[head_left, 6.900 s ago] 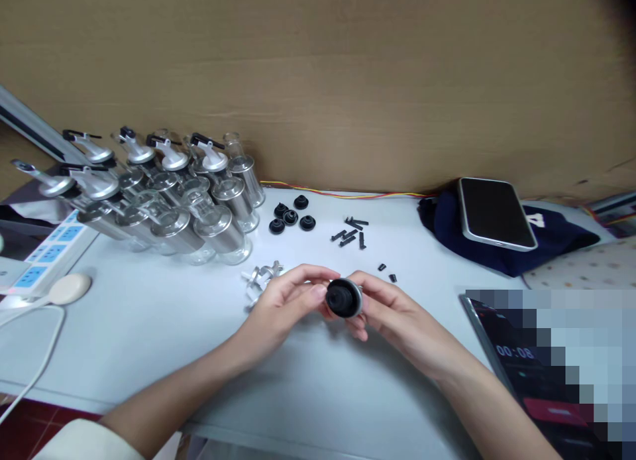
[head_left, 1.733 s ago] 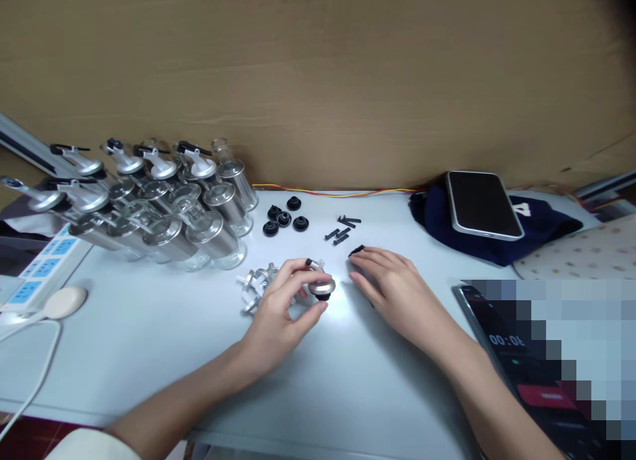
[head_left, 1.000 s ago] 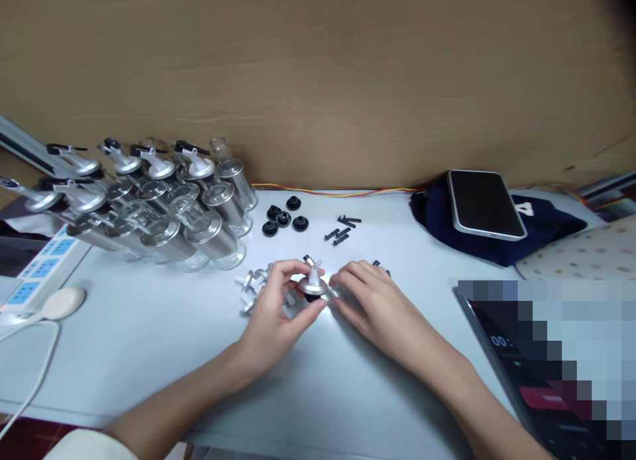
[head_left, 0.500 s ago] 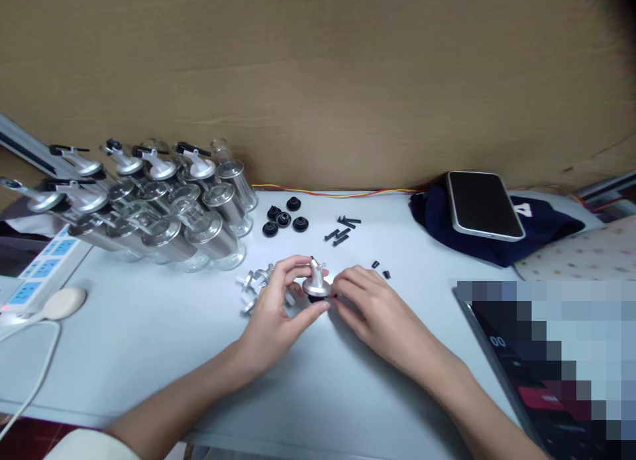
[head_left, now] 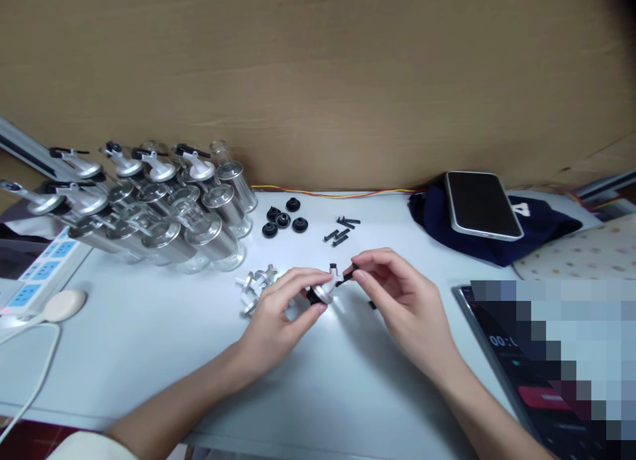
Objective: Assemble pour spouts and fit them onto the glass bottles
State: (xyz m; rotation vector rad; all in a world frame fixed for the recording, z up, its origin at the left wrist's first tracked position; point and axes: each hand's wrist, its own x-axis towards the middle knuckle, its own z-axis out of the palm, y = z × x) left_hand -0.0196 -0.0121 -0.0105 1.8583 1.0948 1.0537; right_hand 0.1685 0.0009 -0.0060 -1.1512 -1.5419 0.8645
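My left hand [head_left: 278, 314] grips a silver pour spout [head_left: 326, 291] by its round cap and black stopper base. The spout is tilted, its nozzle toward the right, with a black tip on it. Between the thumb and fingers of my right hand [head_left: 405, 301] is a small black lever [head_left: 348, 274], its end at the spout's side bracket. Whether the two are joined I cannot tell. Silver spout bodies [head_left: 256, 287] lie in a pile just left of my left hand. A small black piece [head_left: 372, 305] lies on the table, partly covered by my right hand.
Black rubber stoppers [head_left: 283, 220] and black levers [head_left: 342, 233] lie farther back on the table. Glass bottles [head_left: 213, 234] crowd the left, several topped with spouts. At right are a phone [head_left: 484, 205] on a dark blue cap [head_left: 432, 228] and a tablet-like screen [head_left: 497, 354].
The spout has gone from upright to tilted in my left hand. My right hand has shifted right and turned, and a black lever now shows in its fingers.
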